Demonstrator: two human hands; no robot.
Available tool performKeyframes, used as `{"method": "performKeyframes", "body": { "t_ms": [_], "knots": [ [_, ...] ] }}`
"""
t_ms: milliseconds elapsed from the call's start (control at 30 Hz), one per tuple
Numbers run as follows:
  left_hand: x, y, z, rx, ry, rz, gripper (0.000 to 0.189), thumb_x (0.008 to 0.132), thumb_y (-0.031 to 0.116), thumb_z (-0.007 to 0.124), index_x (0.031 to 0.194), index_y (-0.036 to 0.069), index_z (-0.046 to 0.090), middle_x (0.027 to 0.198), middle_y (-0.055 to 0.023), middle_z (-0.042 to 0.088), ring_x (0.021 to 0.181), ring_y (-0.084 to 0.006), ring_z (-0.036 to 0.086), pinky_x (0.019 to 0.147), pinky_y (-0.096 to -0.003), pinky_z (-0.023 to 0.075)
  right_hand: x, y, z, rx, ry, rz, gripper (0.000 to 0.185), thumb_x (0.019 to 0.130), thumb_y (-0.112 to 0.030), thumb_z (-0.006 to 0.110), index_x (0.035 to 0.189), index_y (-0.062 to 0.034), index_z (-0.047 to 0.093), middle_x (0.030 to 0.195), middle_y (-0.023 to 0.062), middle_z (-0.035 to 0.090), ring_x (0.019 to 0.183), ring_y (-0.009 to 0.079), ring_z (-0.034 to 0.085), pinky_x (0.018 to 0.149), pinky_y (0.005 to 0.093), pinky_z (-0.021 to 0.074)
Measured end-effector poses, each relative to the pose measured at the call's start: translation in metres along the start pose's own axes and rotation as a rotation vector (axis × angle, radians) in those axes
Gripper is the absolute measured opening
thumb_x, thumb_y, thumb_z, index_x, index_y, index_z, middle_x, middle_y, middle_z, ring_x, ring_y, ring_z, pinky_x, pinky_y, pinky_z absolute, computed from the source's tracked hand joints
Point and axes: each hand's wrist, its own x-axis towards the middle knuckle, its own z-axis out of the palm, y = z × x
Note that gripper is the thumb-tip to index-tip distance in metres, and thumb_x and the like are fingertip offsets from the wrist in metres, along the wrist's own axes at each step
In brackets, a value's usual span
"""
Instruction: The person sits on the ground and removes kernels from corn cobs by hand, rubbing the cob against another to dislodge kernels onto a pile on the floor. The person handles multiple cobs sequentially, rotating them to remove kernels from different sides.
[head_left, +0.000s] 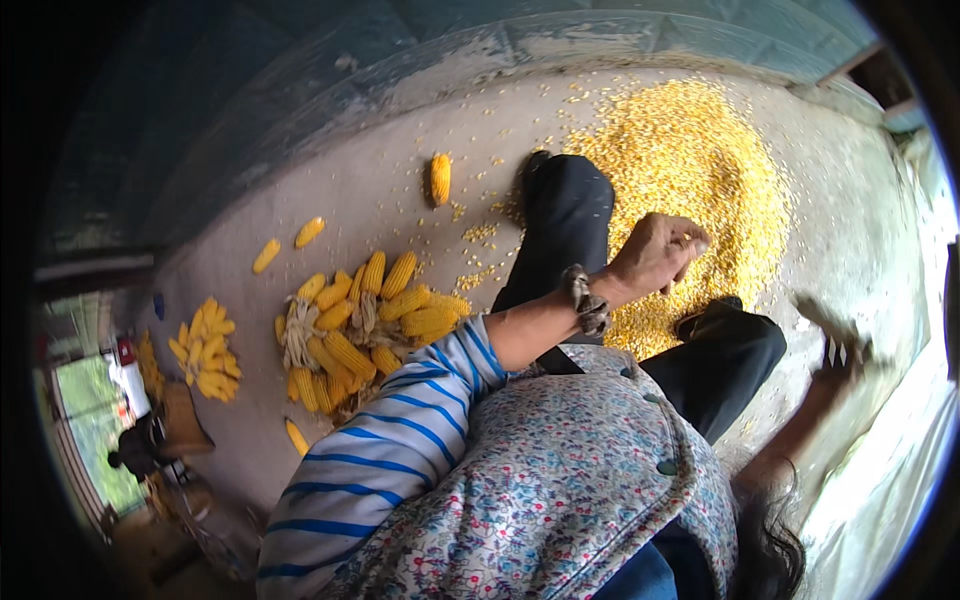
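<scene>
My left hand (660, 251) hangs over a heap of loose yellow corn kernels (675, 135) on the floor between my legs. Its fingers are curled, and a small yellow spot shows among them; whether they hold kernels is unclear. A dark knotted band (586, 301) circles that wrist. Out to the right, my right hand (840, 367) is blurred by motion. In its fingers is an elongated brownish object (821, 315), too blurred to name surely. Left of my legs lies a pile of corn cobs (345, 356) full of kernels, some tied in bunches by their husks.
A single corn cob (441, 180) and two more cobs (266, 256) lie apart toward the wall (480, 56). Another bunch of cobs (206, 352) sits farther left, near a brown container (184, 420). White plastic sheeting (877, 457) runs along the right side.
</scene>
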Motion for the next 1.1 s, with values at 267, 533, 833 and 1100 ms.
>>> {"method": "performKeyframes", "body": {
  "t_ms": [267,533,833,1100],
  "knots": [
    [-0.062,-0.041,-0.171,-0.022,0.739,-0.049,0.015,0.087,0.015,0.06,0.091,0.002,0.068,0.062,-0.0012,0.056,0.053,-0.0076,0.052,0.042,-0.0241,0.0438,-0.038,-0.005,-0.106,-0.637,0.178,0.122,0.062,0.094,-0.03,0.057,0.144,-0.0031,0.031,0.131,0.0201,0.05,0.107,0.0274,0.054,0.089,0.037,0.0452],
    [-0.153,-0.249,-0.284,0.607,0.949,-0.627,0.023,0.073,0.022,0.062,0.084,0.003,0.067,0.081,-0.0195,0.068,0.078,-0.0363,0.066,0.069,-0.0451,0.0548,-0.016,0.044,-0.096,-0.867,-0.023,0.478,0.065,0.094,-0.033,0.059,0.146,-0.0057,0.03,0.128,0.0181,0.054,0.09,0.02,0.058,0.07,0.0285,0.0493],
    [-0.064,-0.279,-0.409,0.929,1.048,-0.658,0.042,0.072,0.023,0.063,0.108,0.002,0.055,0.109,-0.0234,0.061,0.097,-0.0436,0.06,0.083,-0.0521,0.0504,0.058,0.092,0.022,-1.06,-0.387,0.215,0.059,0.093,-0.026,0.061,0.141,-0.0049,0.036,0.122,0.0156,0.058,0.084,0.0157,0.061,0.065,0.0244,0.0512],
    [0.018,-0.254,-0.484,0.918,1.107,-0.793,0.058,0.071,0.025,0.067,0.12,0.004,0.047,0.121,-0.0224,0.051,0.107,-0.0416,0.055,0.087,-0.0503,0.0498,-0.008,0.116,0.195,-1.187,-0.54,0.033,0.035,0.087,-0.003,0.066,0.12,0.0056,0.055,0.109,0.0117,0.063,0.1,0.0185,0.059,0.089,0.0304,0.0478]
  ]
}}
